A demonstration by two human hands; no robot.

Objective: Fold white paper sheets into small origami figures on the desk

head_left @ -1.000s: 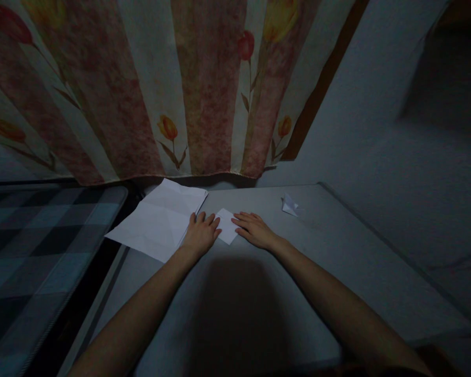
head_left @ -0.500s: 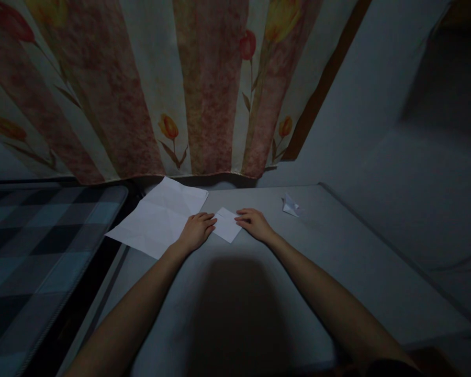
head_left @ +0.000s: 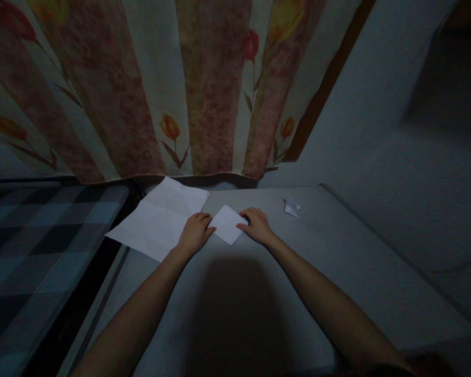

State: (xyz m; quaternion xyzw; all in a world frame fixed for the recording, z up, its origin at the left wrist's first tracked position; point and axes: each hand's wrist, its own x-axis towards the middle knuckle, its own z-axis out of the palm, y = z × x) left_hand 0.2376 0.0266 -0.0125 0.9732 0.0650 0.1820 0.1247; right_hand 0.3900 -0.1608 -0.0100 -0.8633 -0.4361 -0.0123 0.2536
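Observation:
A small folded square of white paper (head_left: 228, 226) lies turned like a diamond on the pale table, with a crease or flap edge near its far corner. At its left corner, my left hand (head_left: 195, 230) grips the paper between thumb and fingers. The opposite corner is held by my right hand (head_left: 257, 225), its thumb on the near side and its fingers curled at the far side. Both side corners of the square are partly hidden by my fingertips.
A large creased sheet of white paper (head_left: 153, 217) lies to the left, partly behind my left hand. A small folded paper shape (head_left: 292, 206) stands at the back right of the table (head_left: 322, 235). A checked mattress (head_left: 35, 251) is left, beneath a tulip-patterned curtain (head_left: 153, 94).
My hands have spread slightly apart, thumbs now away from the fingers, and more of the folded paper shows. The large sheet and the small paper shape stay in place.

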